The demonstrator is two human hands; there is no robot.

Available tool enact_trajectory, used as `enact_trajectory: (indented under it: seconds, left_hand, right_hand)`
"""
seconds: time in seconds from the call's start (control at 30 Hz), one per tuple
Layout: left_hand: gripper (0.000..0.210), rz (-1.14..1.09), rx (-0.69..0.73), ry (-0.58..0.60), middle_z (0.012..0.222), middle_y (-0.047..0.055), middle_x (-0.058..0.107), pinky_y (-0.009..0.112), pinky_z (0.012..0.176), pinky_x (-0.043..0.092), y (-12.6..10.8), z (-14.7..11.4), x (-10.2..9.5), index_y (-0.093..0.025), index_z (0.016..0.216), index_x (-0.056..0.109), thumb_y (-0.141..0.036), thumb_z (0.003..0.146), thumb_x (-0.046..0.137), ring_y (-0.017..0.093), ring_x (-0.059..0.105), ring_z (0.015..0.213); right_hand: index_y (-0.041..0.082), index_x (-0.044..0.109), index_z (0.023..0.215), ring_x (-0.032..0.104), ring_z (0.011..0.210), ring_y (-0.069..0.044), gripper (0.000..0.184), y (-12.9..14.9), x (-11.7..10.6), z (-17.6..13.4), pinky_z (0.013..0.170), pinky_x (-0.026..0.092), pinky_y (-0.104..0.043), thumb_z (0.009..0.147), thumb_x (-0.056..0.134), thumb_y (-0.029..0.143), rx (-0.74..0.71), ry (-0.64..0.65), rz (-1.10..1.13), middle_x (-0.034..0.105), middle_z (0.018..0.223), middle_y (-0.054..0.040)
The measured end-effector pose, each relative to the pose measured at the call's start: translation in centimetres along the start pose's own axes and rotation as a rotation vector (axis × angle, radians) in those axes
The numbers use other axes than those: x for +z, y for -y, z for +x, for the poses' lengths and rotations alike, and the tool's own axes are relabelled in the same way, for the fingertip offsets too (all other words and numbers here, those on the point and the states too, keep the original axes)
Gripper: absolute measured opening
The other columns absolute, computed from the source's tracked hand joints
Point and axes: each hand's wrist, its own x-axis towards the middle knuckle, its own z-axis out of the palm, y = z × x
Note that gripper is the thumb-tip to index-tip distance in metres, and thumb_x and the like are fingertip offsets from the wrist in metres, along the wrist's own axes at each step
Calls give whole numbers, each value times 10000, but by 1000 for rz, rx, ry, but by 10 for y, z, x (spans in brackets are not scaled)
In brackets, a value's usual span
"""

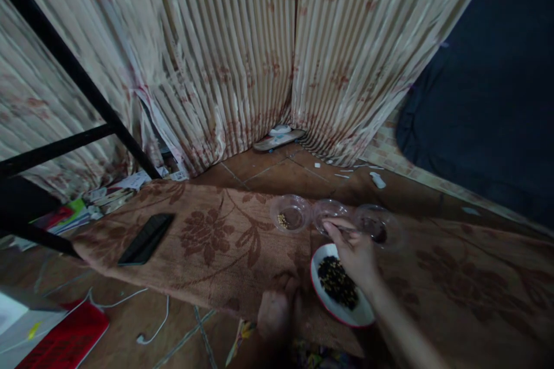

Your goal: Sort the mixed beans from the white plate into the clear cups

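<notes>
My right hand point(355, 251) is above the far part of a white oval bowl with a red rim point(319, 295). Its fingers are pinched together over the middle clear plastic cup point(331, 206); anything between them is too small to make out. Inside the bowl lie mixed dark and pale yellow seeds or beans point(337, 283). The left clear cup point(291, 202) has a small heap of pale grains point(283, 221). Some dark grains point(381, 234) show in the right clear cup point(367, 211), partly behind my hand. Left of the bowl, my left hand point(276, 305) rests on the brown cloth, fingers curled, apparently holding nothing.
A brown flower-patterned cloth point(208, 236) covers the low surface, with a black phone point(146, 239) at its left. Black metal bars point(82, 78) stand at left. Behind are a striped curtain point(242, 57) and a skateboard point(279, 140). Earphones point(142, 338) lie on the tiled floor.
</notes>
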Motion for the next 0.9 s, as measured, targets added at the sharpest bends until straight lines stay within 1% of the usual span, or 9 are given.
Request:
enact_trajectory:
  seconds: [0.07, 0.13, 0.23, 0.33, 0.43, 0.57, 0.63, 0.73, 0.9]
  left_hand:
    - [136, -21, -17, 67, 821, 12, 634, 246, 702, 473, -3, 1, -6, -233, 849, 582, -104, 814, 558, 152, 603, 792]
    - [103, -27, -20, 137, 844, 17, 628, 245, 696, 463, -6, 3, -11, -226, 844, 571, -133, 857, 527, 156, 597, 825]
    - [149, -17, -26, 159, 819, 18, 613, 243, 694, 453, -7, 5, -16, -219, 815, 560, -178, 918, 459, 145, 584, 792]
    - [178, -1, -22, 178, 827, 23, 615, 242, 689, 450, -6, 6, -16, -217, 836, 566, -200, 940, 423, 143, 582, 781]
    - [173, 20, -27, 190, 858, 26, 626, 247, 693, 454, -6, 6, -16, -218, 867, 575, -219, 943, 420, 145, 588, 788]
    - [174, 14, -17, 188, 863, 24, 629, 245, 714, 458, -7, 8, -19, -220, 864, 575, -218, 942, 419, 144, 594, 807]
    - [172, 10, -15, 178, 861, 24, 632, 244, 711, 455, -7, 8, -20, -219, 863, 573, -217, 941, 420, 143, 592, 800]
    - [175, 4, -15, 185, 869, 25, 636, 247, 710, 451, -8, 9, -21, -217, 859, 567, -217, 943, 412, 146, 588, 804]
    - [200, 19, -33, 204, 840, 27, 624, 254, 724, 449, -9, 9, -20, -211, 835, 564, -234, 950, 403, 151, 578, 801]
  right_hand:
    - [197, 737, 871, 686, 892, -217, 260, -2, -22, -18, 819, 528, -330, 852, 605, 420, 40, -47, -42, 744, 921, -66]
    - [192, 735, 863, 692, 858, -219, 270, -7, -48, -36, 771, 542, -321, 830, 630, 438, 118, -97, -82, 746, 919, -72]
    - [180, 729, 837, 700, 790, -223, 303, -24, -84, -59, 679, 552, -305, 806, 649, 471, 259, -133, -160, 751, 890, -81]
    - [180, 728, 870, 700, 839, -237, 327, -40, -103, -74, 737, 552, -324, 826, 619, 485, 306, -40, -233, 750, 914, -83]
    - [194, 726, 935, 688, 887, -241, 336, -46, -96, -81, 790, 538, -342, 872, 552, 475, 263, 100, -266, 742, 967, -83]
    - [218, 727, 926, 674, 930, -222, 308, -35, -63, -84, 855, 517, -347, 904, 504, 431, 197, 195, -229, 732, 979, -64]
    - [228, 732, 928, 673, 941, -210, 306, -27, -53, -86, 858, 518, -334, 909, 502, 429, 200, 257, -171, 730, 974, -54]
    - [243, 736, 919, 671, 970, -210, 292, -19, -57, -90, 856, 519, -319, 896, 533, 452, 244, 334, -128, 733, 980, -43]
    - [228, 731, 895, 683, 930, -219, 289, -10, -69, -97, 814, 532, -312, 871, 572, 468, 313, 258, -112, 739, 950, -52]
